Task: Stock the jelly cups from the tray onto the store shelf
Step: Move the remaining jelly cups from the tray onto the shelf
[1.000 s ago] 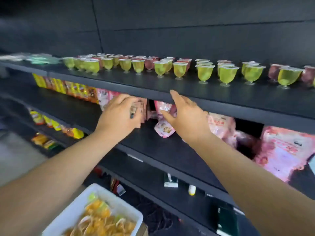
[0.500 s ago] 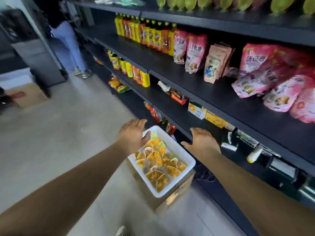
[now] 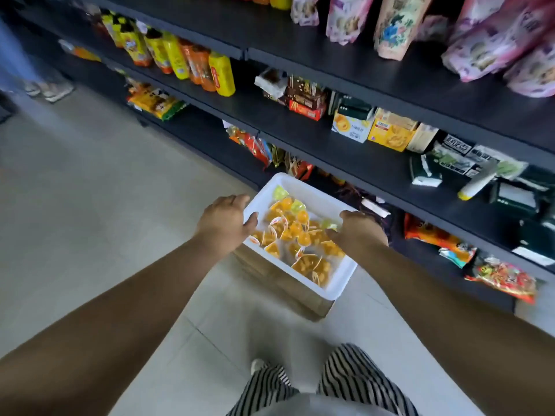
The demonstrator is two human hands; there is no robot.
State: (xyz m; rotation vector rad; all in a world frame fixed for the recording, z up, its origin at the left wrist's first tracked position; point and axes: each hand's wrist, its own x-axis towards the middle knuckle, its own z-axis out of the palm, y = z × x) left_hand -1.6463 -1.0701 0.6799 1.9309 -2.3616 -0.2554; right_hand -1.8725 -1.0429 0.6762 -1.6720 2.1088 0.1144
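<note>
Tray (image 3: 339,285): white, rectangular, set on a brown box (image 3: 288,291) on the floor, just in front of the lowest shelves; long axis running from near right to far left, roughly along the shelf front.
Jelly cups (image 3: 295,235): loose heap inside the tray, mostly orange, a few pale green toward the far end; lying tipped every way, none visibly upright.
Left hand (image 3: 223,223): over the tray's left long rim, thumb hooked across the rim, fingers curled down outside it; nothing visibly held, whether gripping the rim or only resting on it not clear.
Right hand (image 3: 359,231): over the tray's right side, knuckles up, fingers bent down toward the heap; fingertips hidden among the cups, so hold on a cup not readable.
Key relation: cups directly below and between both hands, tray bracketed left and right; right hand nearer the heap itself, left hand nearer the rim.
Shelf (image 3: 375,163): dark tiers rising to the right and ahead, lower ones filled with boxes and snack packs; target tier for the cups not in view.
Next move, judged: short downward pinch by the right hand likeliest, cups lying askew calling for a grasp by the body.
Risk, judged: neighbouring cups dragged along or tipped out over the low rim.
</note>
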